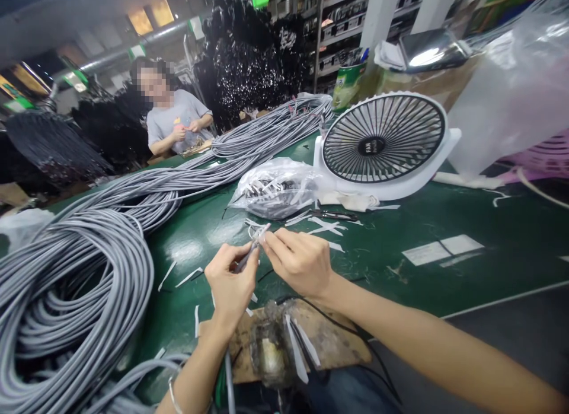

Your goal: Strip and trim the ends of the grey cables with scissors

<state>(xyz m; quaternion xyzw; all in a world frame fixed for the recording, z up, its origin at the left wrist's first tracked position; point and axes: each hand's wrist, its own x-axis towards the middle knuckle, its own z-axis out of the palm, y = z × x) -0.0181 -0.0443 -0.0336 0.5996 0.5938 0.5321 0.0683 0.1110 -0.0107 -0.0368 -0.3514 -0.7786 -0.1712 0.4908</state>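
Note:
Between finger and thumb of my left hand (233, 277) is a grey cable (245, 258), its stripped end pointing up and away from me. My right hand (302, 260) is closed at that same end, pinching thin pale strands or a wrapping (263, 230) there; the fingers hide just what it is. The two hands almost touch above the green table (373, 242). Below them a brown board (333, 343) carries a small grimy device (270, 349) with white strips (297, 349) beside it.
Large coils of grey cable (133, 254) fill the left side. Ahead are a clear bag of small parts (275, 188), a white fan (377, 191), black-handled snips (333, 215) and scattered white strips (326, 226). A co-worker (178, 117) sits across the table.

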